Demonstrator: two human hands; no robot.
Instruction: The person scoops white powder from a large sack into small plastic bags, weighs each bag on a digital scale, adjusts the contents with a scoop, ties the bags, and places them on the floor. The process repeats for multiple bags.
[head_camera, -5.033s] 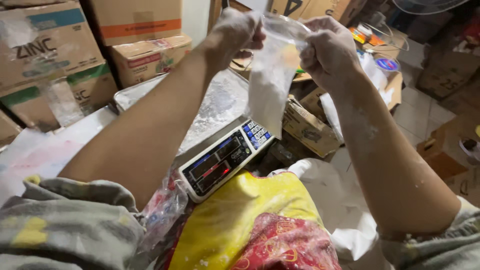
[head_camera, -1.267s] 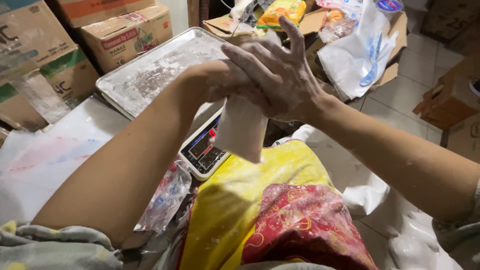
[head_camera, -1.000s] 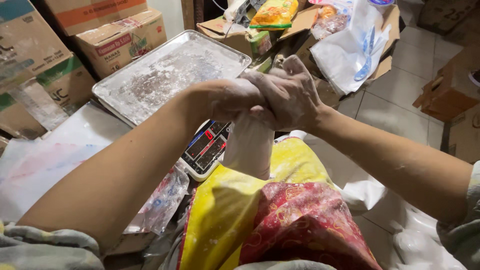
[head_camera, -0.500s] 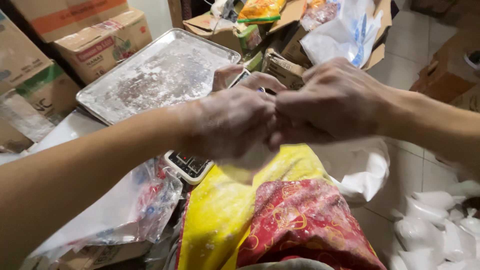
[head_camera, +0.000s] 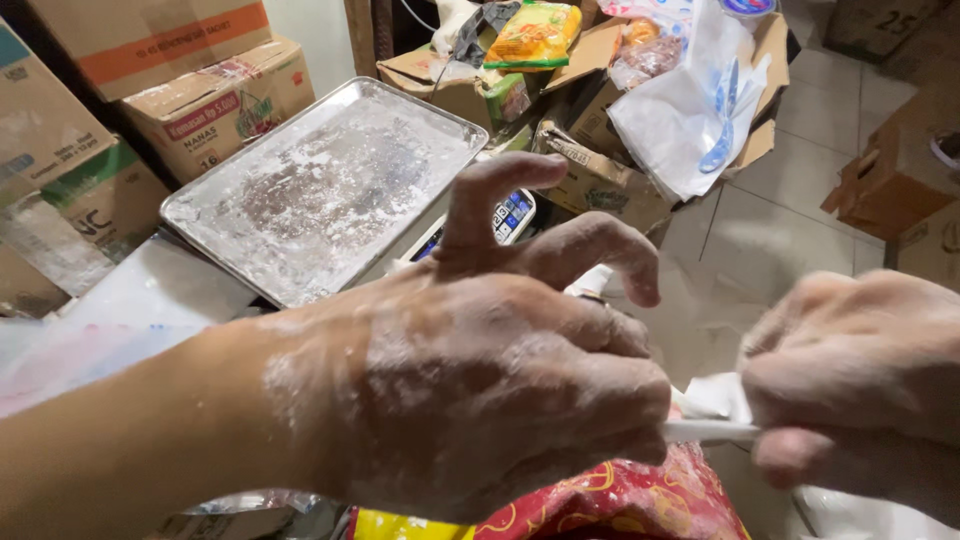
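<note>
Both hands are up close, dusted white with flour. The left hand (head_camera: 480, 390) is curled tight, its index finger lifted, pinching one end of a thin white strip (head_camera: 705, 431) of twisted plastic. The right hand (head_camera: 860, 380) is clenched on the other end, so the strip runs taut and level between the two fists. A bit of white bag (head_camera: 715, 398) bunches just above the strip, against the right hand. Under the hands lies red patterned cloth (head_camera: 620, 500). Behind the left hand sits a floured metal tray (head_camera: 320, 190), with a scale (head_camera: 510, 215) peeking out beside it. Cardboard boxes (head_camera: 215, 105) stand stacked along the far left.
</note>
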